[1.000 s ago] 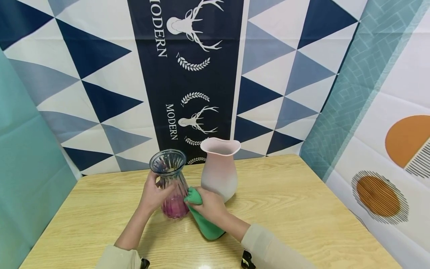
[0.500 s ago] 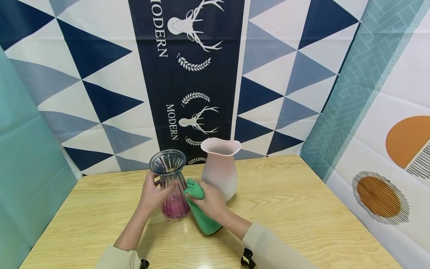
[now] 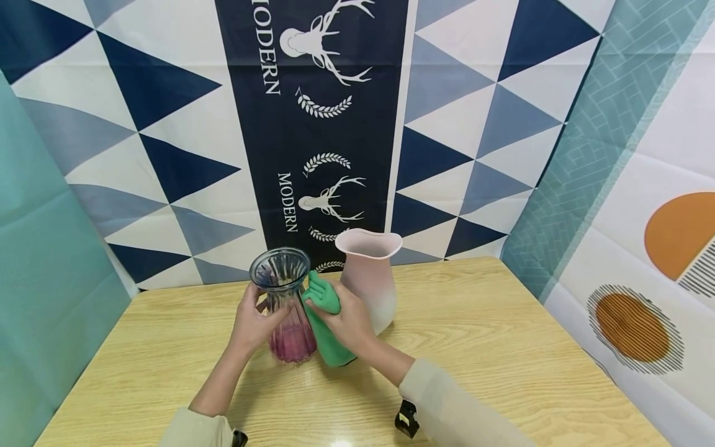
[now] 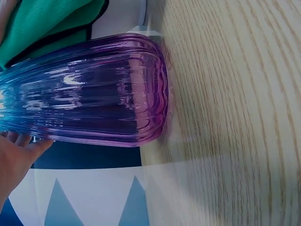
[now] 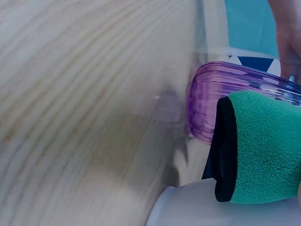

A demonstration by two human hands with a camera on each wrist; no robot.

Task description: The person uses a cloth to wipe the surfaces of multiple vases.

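Note:
A ribbed glass vase [image 3: 292, 340], blue-grey at the rim and pink-purple at the base, stands upright on the table. My left hand [image 3: 254, 321] grips its neck from the left, thumb in front; the left wrist view shows the vase's purple base [image 4: 146, 94] on the wood. My right hand [image 3: 349, 320] holds a bunched green cloth [image 3: 329, 344] against or close beside the vase's right side. The cloth hangs below the hand, and its black edging [image 5: 225, 150] shows in the right wrist view. Most right-hand fingertips are hidden by the cloth.
A pink-and-white vase [image 3: 371, 279] with a wavy rim stands just behind my right hand. The wooden table [image 3: 475, 347] ends at a patterned wall covering [image 3: 329, 143]. Teal cloth [image 3: 50, 279] hangs at the left, and a printed white panel [image 3: 642, 267] at the right.
My right hand has moved up along the right side of the glass vase, taking the green cloth with it. The left hand and both vases have stayed in place.

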